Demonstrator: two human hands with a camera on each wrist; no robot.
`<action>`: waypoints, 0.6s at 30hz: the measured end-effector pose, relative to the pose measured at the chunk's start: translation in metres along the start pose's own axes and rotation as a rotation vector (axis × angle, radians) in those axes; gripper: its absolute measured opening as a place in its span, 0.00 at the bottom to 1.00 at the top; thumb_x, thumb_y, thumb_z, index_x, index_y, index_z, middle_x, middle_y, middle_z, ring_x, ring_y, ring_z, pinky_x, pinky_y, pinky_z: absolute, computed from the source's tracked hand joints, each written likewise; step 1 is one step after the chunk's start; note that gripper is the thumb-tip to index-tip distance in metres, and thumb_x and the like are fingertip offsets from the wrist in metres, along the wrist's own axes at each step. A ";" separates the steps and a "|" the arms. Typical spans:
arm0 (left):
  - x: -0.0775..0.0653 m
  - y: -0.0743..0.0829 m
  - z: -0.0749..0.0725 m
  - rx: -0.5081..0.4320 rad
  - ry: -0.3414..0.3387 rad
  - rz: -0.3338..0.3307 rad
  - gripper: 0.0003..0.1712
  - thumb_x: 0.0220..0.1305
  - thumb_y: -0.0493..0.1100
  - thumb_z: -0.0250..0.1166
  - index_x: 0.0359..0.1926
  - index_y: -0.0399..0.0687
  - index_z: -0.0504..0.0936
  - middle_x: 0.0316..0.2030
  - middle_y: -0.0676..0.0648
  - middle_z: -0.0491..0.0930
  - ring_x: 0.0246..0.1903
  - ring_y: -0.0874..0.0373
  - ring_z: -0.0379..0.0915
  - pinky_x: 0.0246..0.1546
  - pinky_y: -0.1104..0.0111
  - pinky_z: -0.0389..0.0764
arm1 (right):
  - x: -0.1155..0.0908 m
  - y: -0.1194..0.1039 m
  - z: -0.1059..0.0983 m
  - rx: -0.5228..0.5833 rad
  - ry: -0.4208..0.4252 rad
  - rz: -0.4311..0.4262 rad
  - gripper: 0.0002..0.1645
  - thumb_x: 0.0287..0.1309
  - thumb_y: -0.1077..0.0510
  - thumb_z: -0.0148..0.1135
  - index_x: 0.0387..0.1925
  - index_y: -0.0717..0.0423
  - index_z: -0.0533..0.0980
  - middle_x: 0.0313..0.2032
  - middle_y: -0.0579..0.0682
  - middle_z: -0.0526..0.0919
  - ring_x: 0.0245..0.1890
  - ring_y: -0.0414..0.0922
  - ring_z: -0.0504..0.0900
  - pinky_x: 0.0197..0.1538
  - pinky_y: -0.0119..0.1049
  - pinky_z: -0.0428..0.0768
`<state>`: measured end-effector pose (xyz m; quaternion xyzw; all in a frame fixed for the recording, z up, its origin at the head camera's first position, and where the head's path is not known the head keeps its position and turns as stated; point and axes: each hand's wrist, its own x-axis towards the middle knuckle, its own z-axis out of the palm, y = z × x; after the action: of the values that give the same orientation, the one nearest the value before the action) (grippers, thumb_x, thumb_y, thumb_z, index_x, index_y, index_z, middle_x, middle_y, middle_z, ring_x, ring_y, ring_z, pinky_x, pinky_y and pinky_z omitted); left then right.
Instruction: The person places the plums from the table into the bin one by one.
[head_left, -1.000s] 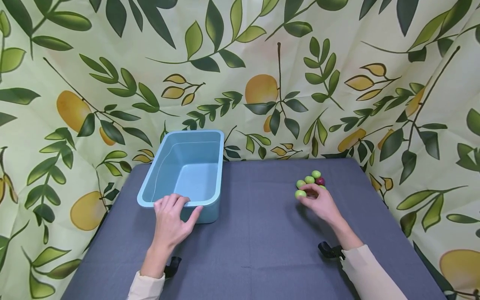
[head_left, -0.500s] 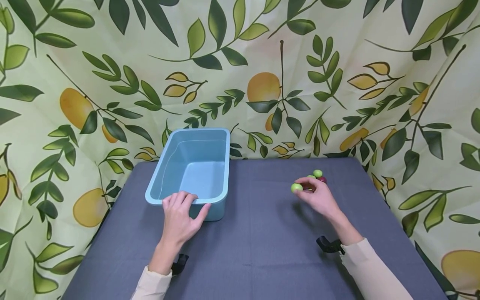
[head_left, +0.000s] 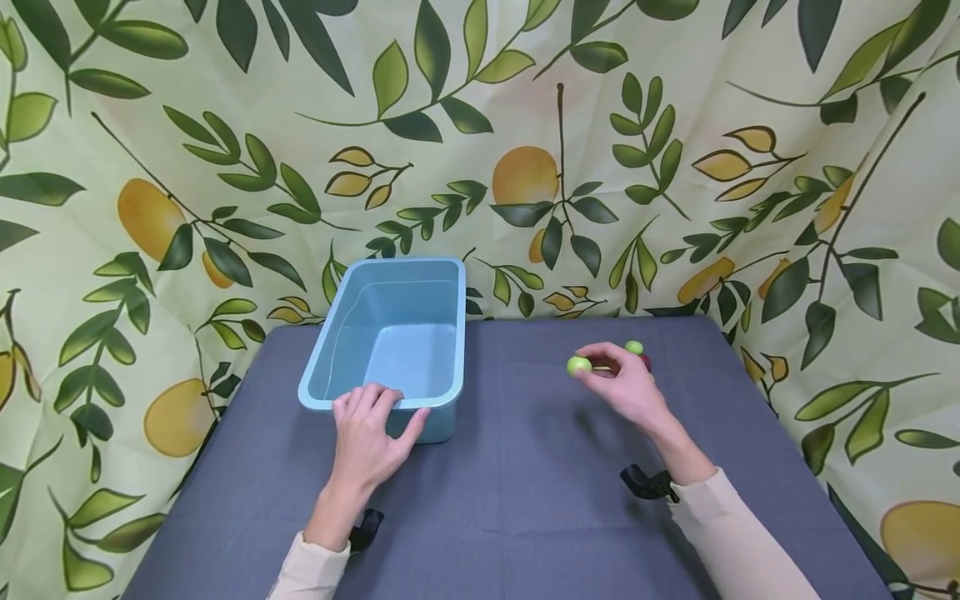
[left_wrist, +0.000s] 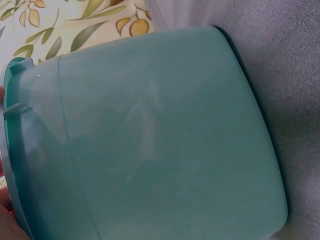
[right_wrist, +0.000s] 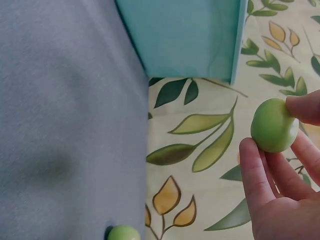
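My right hand (head_left: pixel 628 390) pinches a small, smooth green fruit (right_wrist: pixel 272 125), plum-like in shape, between thumb and fingertips. It is held above the table, left of the other fruits. Behind that hand show another green fruit (head_left: pixel 633 347) and part of a dark red one (head_left: pixel 647 362); any others there are hidden by the hand. A blue plastic tub (head_left: pixel 457 333) stands at the left, with nothing seen inside. At its near rim, my left hand (head_left: pixel 366 442) holds on, fingers over the edge and thumb outside. The tub's outer wall (left_wrist: pixel 165 135) fills most of the left wrist view.
A dark grey-blue cloth (head_left: pixel 502 492) covers the table. Behind and at both sides hangs a pale curtain (head_left: pixel 450 167) printed with leaves and fruit. Black wrist mounts (head_left: pixel 648 483) stick out by both sleeves.
My right hand has lifted the green fruit from beside the others and carried it up and left. The tub has shifted a little to the right with my left hand on its rim.
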<state>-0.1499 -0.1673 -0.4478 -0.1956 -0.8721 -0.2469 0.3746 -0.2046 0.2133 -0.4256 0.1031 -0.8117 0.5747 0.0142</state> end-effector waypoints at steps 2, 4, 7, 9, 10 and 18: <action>0.000 0.001 0.001 -0.002 0.000 0.001 0.26 0.64 0.62 0.62 0.32 0.42 0.82 0.31 0.45 0.76 0.31 0.46 0.69 0.45 0.47 0.61 | 0.001 -0.003 0.002 0.007 0.000 -0.010 0.25 0.62 0.55 0.71 0.57 0.63 0.78 0.51 0.60 0.83 0.48 0.48 0.85 0.47 0.28 0.80; 0.000 0.003 0.002 -0.006 0.002 0.005 0.26 0.65 0.62 0.61 0.32 0.42 0.82 0.31 0.45 0.76 0.31 0.46 0.69 0.45 0.47 0.61 | 0.003 -0.005 0.004 0.009 0.001 -0.024 0.25 0.62 0.55 0.71 0.56 0.63 0.78 0.51 0.60 0.82 0.48 0.48 0.84 0.48 0.28 0.80; 0.000 0.005 0.003 -0.014 0.000 0.009 0.26 0.66 0.62 0.61 0.32 0.42 0.82 0.31 0.46 0.75 0.32 0.46 0.69 0.45 0.47 0.62 | 0.005 -0.009 0.007 0.014 0.001 -0.038 0.24 0.63 0.55 0.71 0.56 0.64 0.78 0.52 0.60 0.82 0.49 0.49 0.83 0.49 0.27 0.80; 0.001 0.007 0.005 -0.018 -0.003 0.008 0.26 0.67 0.62 0.61 0.33 0.43 0.82 0.31 0.46 0.75 0.32 0.46 0.69 0.46 0.47 0.62 | 0.008 -0.013 0.009 0.024 -0.002 -0.044 0.25 0.63 0.55 0.71 0.56 0.64 0.78 0.52 0.60 0.82 0.49 0.49 0.83 0.49 0.27 0.80; 0.001 0.008 0.006 -0.018 0.001 0.011 0.25 0.66 0.62 0.62 0.33 0.42 0.82 0.31 0.46 0.75 0.32 0.46 0.69 0.45 0.47 0.62 | 0.009 -0.014 0.009 0.031 -0.006 -0.049 0.25 0.63 0.55 0.71 0.57 0.65 0.78 0.52 0.60 0.82 0.49 0.50 0.84 0.49 0.28 0.80; 0.003 0.013 0.010 -0.028 -0.005 0.013 0.26 0.67 0.62 0.61 0.33 0.43 0.82 0.32 0.46 0.75 0.32 0.48 0.69 0.46 0.48 0.63 | 0.015 -0.030 0.016 0.056 -0.002 -0.103 0.24 0.61 0.58 0.72 0.55 0.66 0.78 0.51 0.60 0.82 0.46 0.44 0.84 0.50 0.29 0.81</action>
<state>-0.1506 -0.1501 -0.4478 -0.2074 -0.8682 -0.2561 0.3711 -0.2123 0.1868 -0.4009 0.1458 -0.7888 0.5958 0.0400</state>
